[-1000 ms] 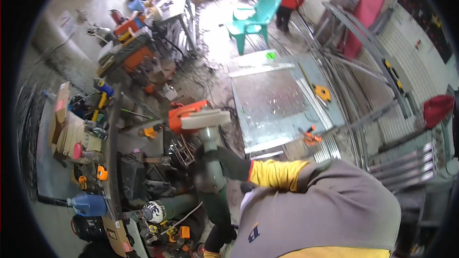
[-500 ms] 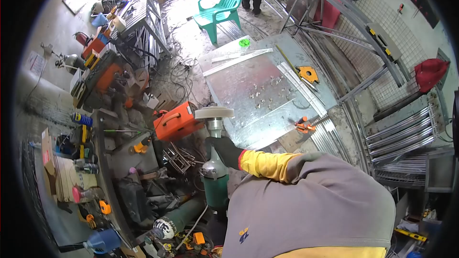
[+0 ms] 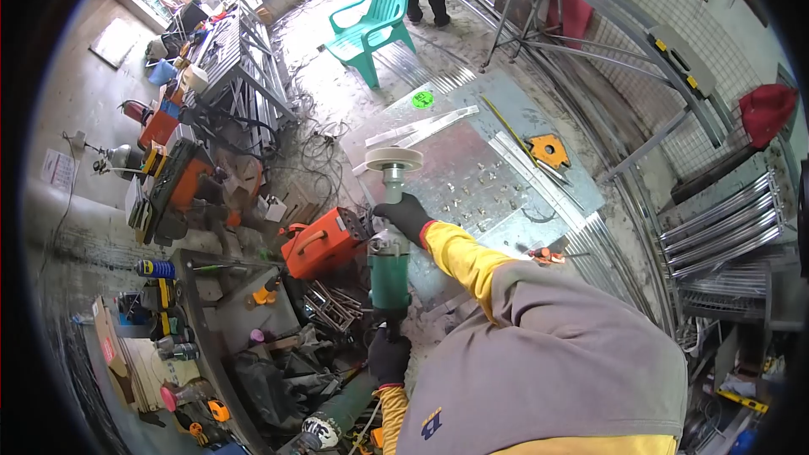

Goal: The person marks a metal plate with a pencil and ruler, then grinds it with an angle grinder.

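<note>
Head view, and both my dark gloves are on the green power tool (image 3: 390, 282), which points away from me over the floor, its pale disc (image 3: 394, 154) at the far end. My right hand (image 3: 408, 217) is clamped around the neck just behind that disc; my left hand (image 3: 388, 357) is wrapped around the rear end (some of its fingers are hidden from me). An orange case (image 3: 329, 244) is just beside the tool on the left. Past it, the disc overlaps a metal sheet (image 3: 434, 147) in my view, though how high above it I cannot tell. Small metal bits (image 3: 483, 179) lie scattered on the sheet.

I judge the step in hand to be simply bearing the tool two-handed, with the disc touching no workpiece that I can make out. As I see it, the next move calls for firm grips at both ends, and fingers well behind the rim.
</note>
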Tool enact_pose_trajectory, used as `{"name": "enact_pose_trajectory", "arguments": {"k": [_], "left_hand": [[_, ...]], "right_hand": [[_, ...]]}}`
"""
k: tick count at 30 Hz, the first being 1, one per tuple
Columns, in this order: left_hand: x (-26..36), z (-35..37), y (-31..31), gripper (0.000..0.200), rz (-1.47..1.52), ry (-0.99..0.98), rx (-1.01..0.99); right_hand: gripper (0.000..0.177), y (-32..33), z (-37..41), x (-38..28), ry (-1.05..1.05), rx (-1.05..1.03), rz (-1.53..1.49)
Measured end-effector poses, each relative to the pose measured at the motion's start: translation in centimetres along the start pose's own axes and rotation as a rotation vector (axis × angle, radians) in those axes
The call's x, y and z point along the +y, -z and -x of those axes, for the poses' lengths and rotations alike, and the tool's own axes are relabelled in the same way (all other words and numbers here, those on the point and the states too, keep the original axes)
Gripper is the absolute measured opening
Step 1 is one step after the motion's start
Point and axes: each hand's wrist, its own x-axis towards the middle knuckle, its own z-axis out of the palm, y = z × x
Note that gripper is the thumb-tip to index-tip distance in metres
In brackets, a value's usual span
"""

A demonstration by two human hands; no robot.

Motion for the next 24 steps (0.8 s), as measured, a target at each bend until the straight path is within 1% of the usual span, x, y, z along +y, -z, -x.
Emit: {"name": "enact_pose_trajectory", "arguments": {"k": [1,4,8,10,14,15,16,18,19,23,24], "left_hand": [[-0.5,-0.8,-0.9,0.04,-0.019,-0.021,0.006],[0.1,-1.6,-2.1,0.042,-0.067,-0.039,0.015],[2.2,-2.0,-1.6,0.043,-0.051,-0.054,-0.011],[2.1,-2.4,-2.1,0.043,-0.049,-0.06,-0.002],[1.8,-2.5,-3.4,0.042,0.007,-0.022,0.004],[1.6,-2.6,-4.0,0.042,-0.004,-0.061,0.05],[1.4,-2.9,-4.6,0.042,-0.005,-0.056,0.068],[1.4,-3.1,-4.9,0.043,-0.025,-0.004,-0.018],[1.7,-2.9,-5.0,0.042,-0.005,-0.01,0.014],[1.9,-3.0,-4.8,0.041,-0.034,-0.005,0.004],[2.5,-2.7,-4.5,0.04,-0.012,-0.01,0.031]], "right_hand": [[0.035,0.7,-0.5,0.2,-0.016,0.009,-0.028],[0.03,2.2,-1.2,0.1,-0.091,0.015,-0.027],[0.03,3.0,-2.2,1.1,-0.05,0.066,-0.131],[0.028,3.2,-2.5,1.3,-0.108,0.045,-0.189],[0.025,3.6,-3.0,2.0,-0.079,0.019,-0.221],[0.024,3.7,-3.0,1.9,-0.079,0.02,-0.176],[0.024,3.9,-3.0,1.8,-0.072,0.003,-0.179],[0.023,4.2,-3.0,2.3,-0.073,0.008,-0.179],[0.022,4.4,-3.1,2.5,-0.08,0.003,-0.199],[0.022,4.8,-3.4,3.4,-0.079,-0.004,-0.254],[0.022,4.9,-3.5,3.4,-0.072,0.005,-0.255]]}}
